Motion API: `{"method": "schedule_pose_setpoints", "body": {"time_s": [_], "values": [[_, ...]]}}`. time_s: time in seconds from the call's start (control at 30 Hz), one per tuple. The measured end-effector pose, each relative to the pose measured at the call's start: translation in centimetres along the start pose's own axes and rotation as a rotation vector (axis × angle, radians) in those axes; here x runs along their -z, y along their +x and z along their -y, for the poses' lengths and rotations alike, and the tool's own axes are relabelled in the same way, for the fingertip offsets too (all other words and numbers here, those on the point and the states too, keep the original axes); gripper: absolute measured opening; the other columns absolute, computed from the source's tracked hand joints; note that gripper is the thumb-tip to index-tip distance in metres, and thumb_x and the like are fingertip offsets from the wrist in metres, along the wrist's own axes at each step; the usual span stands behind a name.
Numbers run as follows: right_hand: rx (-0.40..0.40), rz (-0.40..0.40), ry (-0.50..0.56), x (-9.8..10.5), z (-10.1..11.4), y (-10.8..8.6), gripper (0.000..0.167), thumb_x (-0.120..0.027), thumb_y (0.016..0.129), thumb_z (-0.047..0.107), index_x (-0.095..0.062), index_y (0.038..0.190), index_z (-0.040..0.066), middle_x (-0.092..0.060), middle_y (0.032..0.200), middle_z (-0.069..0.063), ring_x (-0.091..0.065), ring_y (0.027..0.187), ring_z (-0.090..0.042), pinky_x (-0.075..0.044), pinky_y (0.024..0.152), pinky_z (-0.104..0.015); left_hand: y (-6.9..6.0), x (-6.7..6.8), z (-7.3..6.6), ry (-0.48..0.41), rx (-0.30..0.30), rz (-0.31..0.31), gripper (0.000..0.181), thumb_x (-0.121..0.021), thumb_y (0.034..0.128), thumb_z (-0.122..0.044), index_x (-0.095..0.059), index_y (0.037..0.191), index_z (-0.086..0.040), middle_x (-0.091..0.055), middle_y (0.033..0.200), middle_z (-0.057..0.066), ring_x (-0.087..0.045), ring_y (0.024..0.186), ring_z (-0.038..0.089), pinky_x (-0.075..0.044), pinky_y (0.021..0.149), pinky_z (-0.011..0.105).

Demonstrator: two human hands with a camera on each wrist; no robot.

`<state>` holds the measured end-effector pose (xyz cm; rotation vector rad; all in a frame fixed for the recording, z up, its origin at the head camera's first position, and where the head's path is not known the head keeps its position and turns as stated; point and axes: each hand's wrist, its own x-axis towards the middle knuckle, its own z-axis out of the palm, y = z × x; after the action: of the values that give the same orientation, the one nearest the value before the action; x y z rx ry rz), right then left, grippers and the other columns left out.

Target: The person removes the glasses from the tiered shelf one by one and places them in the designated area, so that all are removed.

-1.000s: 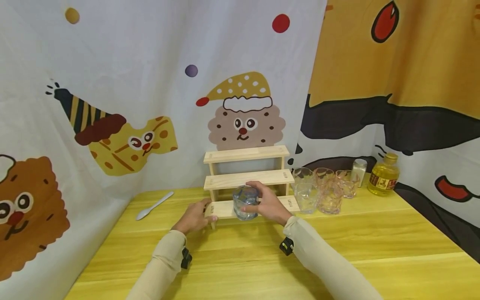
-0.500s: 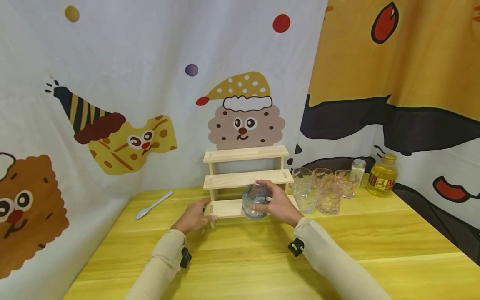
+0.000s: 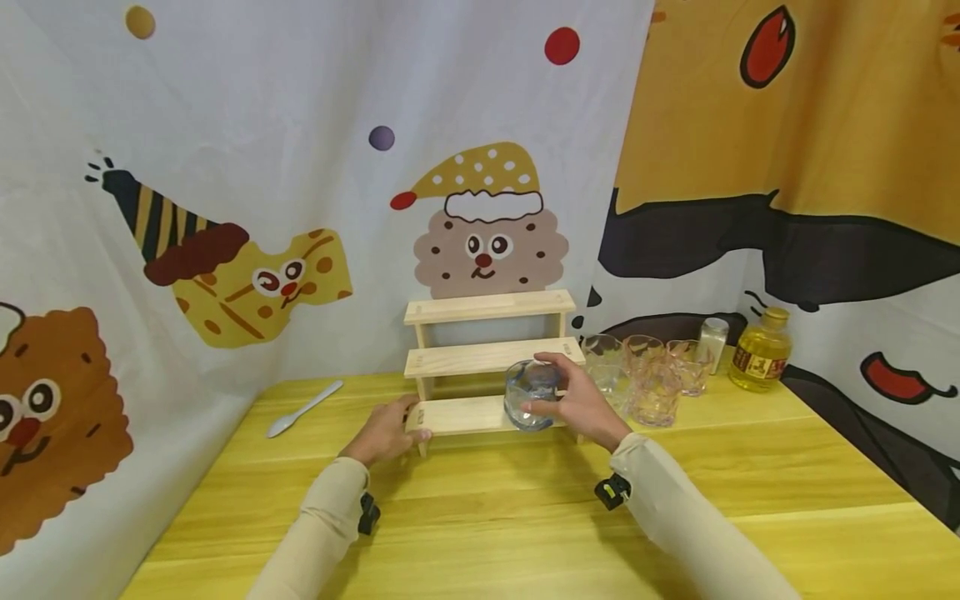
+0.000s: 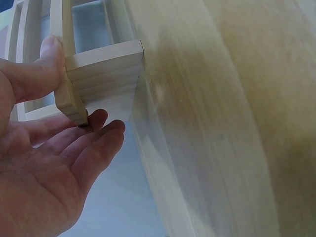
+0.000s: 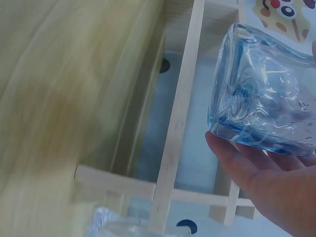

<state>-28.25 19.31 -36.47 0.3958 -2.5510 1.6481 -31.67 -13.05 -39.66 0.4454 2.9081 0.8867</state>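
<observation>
A three-step wooden rack (image 3: 465, 415) stands against the curtain. My left hand (image 3: 384, 432) holds the left end of its lowest step. In the left wrist view, the thumb (image 4: 47, 61) lies on one side of the board and the fingers reach round the other. With my right hand (image 3: 588, 408) I grip a clear bluish glass cup (image 3: 528, 398) from its right side, over the right part of the lowest step. The right wrist view has the cup's thick base (image 5: 237, 98) toward the rack. I cannot tell whether cup and board touch.
Several clear and pinkish glass cups (image 3: 654, 396) stand close by the rack's right end. Behind them are a shaker jar (image 3: 712, 343) and a bottle of yellow oil (image 3: 761, 354). A pale spoon (image 3: 303, 410) lies on the wooden table (image 3: 480, 517), left of the rack.
The cup in my right hand has moved to the right along the lowest step, from near its middle toward its right end. My left hand has kept its hold on the rack.
</observation>
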Motion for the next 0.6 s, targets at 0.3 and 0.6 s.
{"method": "schedule_pose_setpoints", "body": {"time_s": [0.3, 0.6], "values": [[0.006, -0.005, 0.015, 1.9, -0.4, -0.6, 0.085, -0.086, 0.081, 0.024, -0.040, 0.152, 0.015, -0.056, 0.140, -0.016, -0.059, 0.123, -0.037, -0.054, 0.095, -0.047, -0.1, 0.1, -0.1, 0.006, -0.017, 0.003, 0.067, -0.074, 0.0925, -0.024, -0.044, 0.149, -0.002, -0.066, 0.126, 0.021, -0.067, 0.106, 0.030, -0.057, 0.088, 0.046], [0.010, -0.017, -0.005, 4.1, -0.3, -1.2, 0.085, -0.085, 0.082, 0.023, -0.039, 0.152, 0.013, -0.056, 0.139, -0.021, -0.060, 0.121, -0.039, -0.055, 0.094, -0.045, -0.2, 0.2, -0.1, 0.001, -0.015, 0.004, 0.067, -0.073, 0.0932, -0.024, -0.044, 0.149, -0.002, -0.063, 0.132, 0.023, -0.064, 0.116, 0.036, -0.055, 0.096, 0.049]]}}
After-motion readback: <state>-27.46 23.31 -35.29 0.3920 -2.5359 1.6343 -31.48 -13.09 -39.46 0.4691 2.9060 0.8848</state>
